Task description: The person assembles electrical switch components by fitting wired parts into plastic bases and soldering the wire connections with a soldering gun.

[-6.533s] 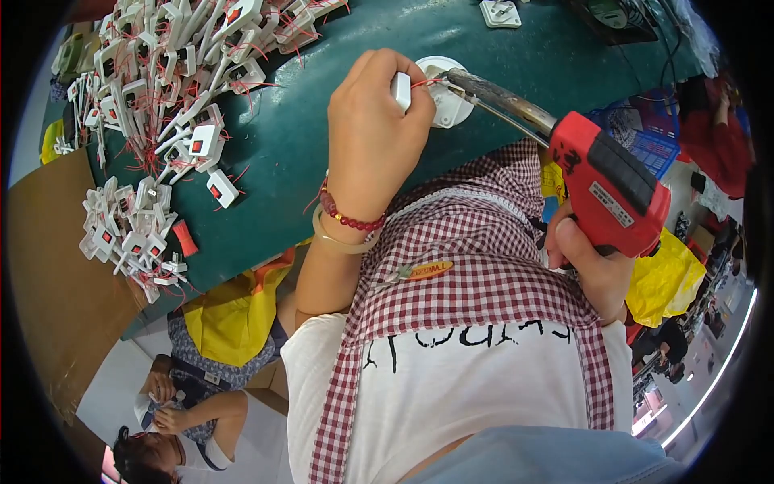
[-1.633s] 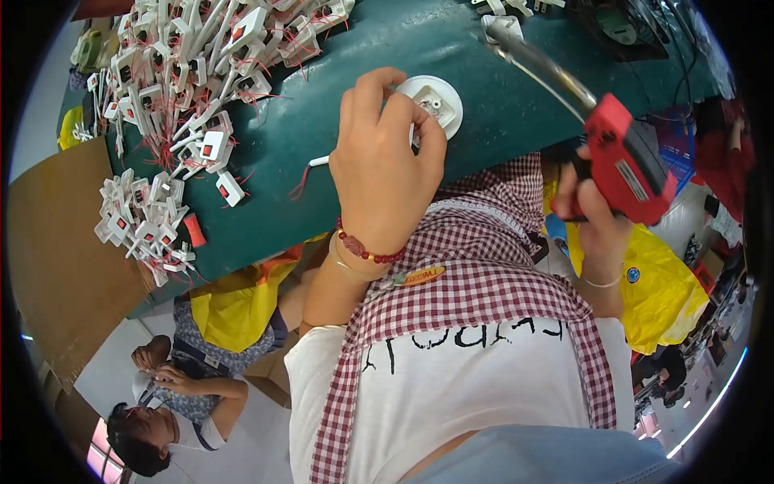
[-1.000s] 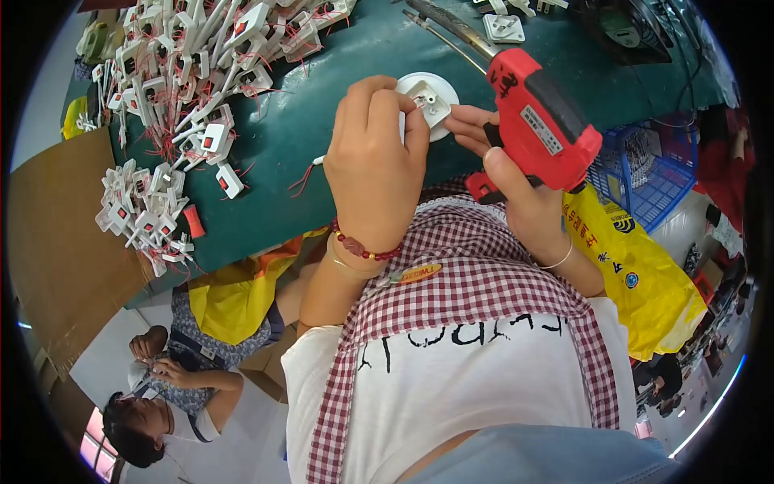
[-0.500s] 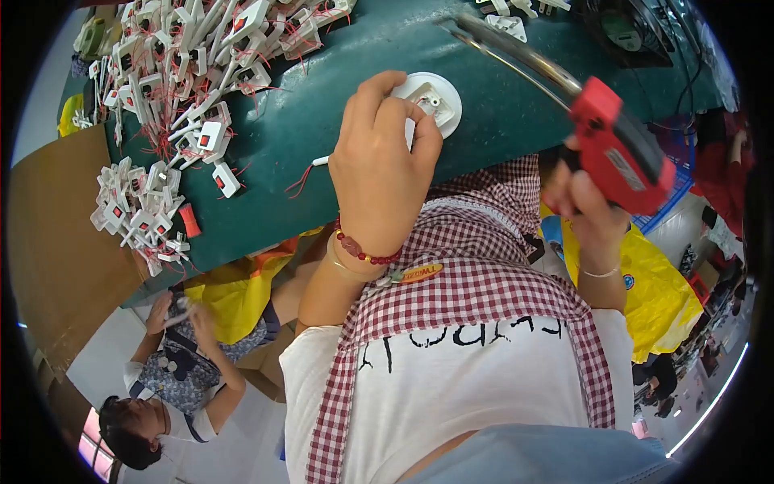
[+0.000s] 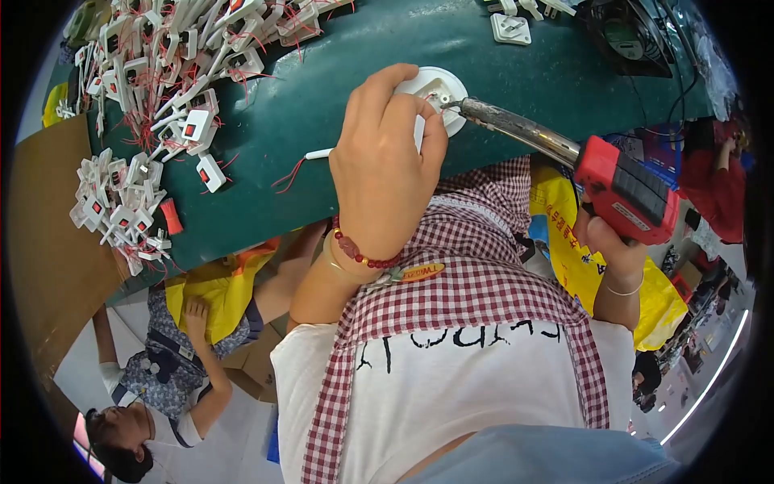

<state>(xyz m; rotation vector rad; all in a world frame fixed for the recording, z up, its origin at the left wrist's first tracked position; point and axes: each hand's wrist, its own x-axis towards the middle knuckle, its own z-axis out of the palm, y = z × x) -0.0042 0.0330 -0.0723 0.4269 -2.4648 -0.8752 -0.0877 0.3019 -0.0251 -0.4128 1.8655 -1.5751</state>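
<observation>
My left hand (image 5: pixel 387 149) is closed on a white plastic part with a round base (image 5: pixel 456 89), steadying it on the green work table. Metal contacts show in the open recess of the base. A white cable end (image 5: pixel 317 154) with thin red wires sticks out on the left side of the hand. My right hand (image 5: pixel 610 239) is wrapped around the handle of a red and black soldering gun (image 5: pixel 625 189). Its long metal barrel points left, and the tip is at the recess of the round base. Whether the tip touches the contacts is hard to tell.
Many white switch pieces (image 5: pixel 153 64) with red wires are heaped at the back left, beside a smaller pile (image 5: pixel 121 198). A white plug piece (image 5: pixel 511 29) lies on the green table (image 5: pixel 339 48) at the back. Another person (image 5: pixel 161 363) sits at the lower left.
The soldering gun has swung down, bringing its tip from behind the table's middle to the round base. My left hand keeps its hold. The other person's hands have come down and apart.
</observation>
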